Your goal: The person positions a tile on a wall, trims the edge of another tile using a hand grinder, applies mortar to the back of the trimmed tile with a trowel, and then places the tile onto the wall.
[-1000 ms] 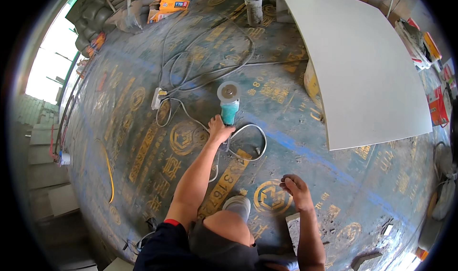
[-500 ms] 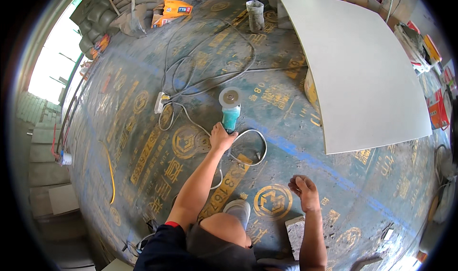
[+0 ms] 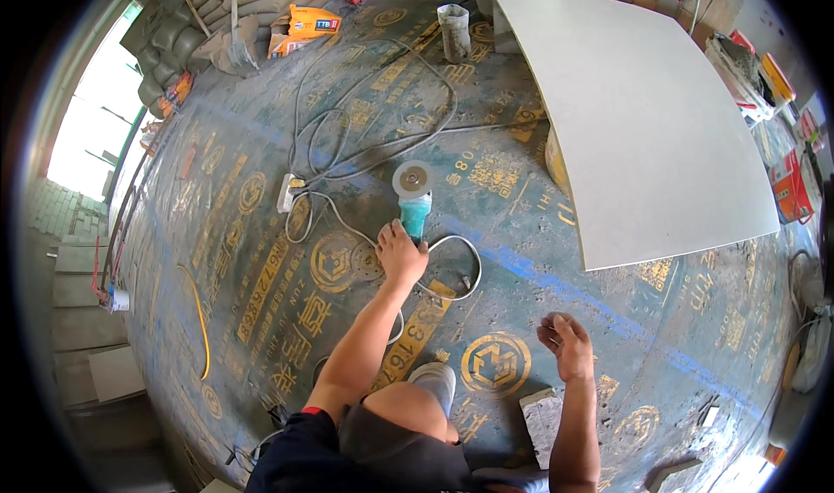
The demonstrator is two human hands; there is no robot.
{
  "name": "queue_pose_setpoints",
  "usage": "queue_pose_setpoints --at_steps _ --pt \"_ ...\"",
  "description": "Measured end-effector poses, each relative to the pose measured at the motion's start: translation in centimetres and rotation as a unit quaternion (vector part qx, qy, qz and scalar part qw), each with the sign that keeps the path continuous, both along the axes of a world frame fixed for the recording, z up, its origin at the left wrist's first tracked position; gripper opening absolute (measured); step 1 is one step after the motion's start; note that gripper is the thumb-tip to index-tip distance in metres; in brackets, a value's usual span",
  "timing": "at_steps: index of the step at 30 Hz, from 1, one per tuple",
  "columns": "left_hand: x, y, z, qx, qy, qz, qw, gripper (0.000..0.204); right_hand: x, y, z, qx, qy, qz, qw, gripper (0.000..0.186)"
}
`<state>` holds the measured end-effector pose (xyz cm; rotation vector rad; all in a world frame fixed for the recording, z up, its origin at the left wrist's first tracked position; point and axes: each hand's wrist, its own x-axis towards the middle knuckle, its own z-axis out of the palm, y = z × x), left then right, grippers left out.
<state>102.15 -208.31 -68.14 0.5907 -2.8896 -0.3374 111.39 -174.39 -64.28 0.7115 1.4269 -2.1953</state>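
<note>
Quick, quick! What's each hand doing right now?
Left hand: closed, holding a teal power grinder with a round grey disc.
Right hand: half-curled, nothing seen in it; can't tell if it's properly closed.

We noted yellow numerals (image 3: 417, 330) and an emblem (image 3: 496, 364) on flooring (image 3: 512, 306) left of the right hand (image 3: 566, 347), and lettering on an orange bag (image 3: 308, 24) far ahead.

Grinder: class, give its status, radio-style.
Left grip around grinder. Right grip half-curled, nothing visible in it. Disc facing up. Possible snag: cord looped nearby.
</note>
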Motion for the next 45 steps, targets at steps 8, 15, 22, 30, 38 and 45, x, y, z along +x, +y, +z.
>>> queue_pose_setpoints --at_steps 8,15,22,30,38,45 --pt "1.3 6.8 2.8 0.111 0.029 -0.255 0.96 0.051 -4.9 9.2 3.2 -0.056 0.122 -0.144 0.98 0.035" --pt "4.9 12.1 3.2 0.283 -0.016 -0.382 0.88 0.028 -13.4 25.9 13.7 -0.194 0.212 -0.285 0.914 0.083" --pt "4.9 13.7 4.9 0.388 -0.04 -0.391 0.833 0.019 -18.6 27.4 14.7 0.004 0.192 -0.205 0.96 0.04" --pt "3.8 14.7 7.3 0.478 -0.032 -0.377 0.793 0.017 -17.6 25.0 14.3 -0.007 0.227 -0.199 0.953 0.037" --pt "7.9 14.5 5.8 0.557 -0.21 -0.184 0.782 0.013 -9.9 18.9 17.2 -0.101 0.071 -0.194 0.973 0.037" --pt "15.5 5.1 8.7 0.348 -0.325 -0.154 0.866 0.012 -4.9 18.5 20.6 0.022 -0.023 -0.08 0.996 0.042"
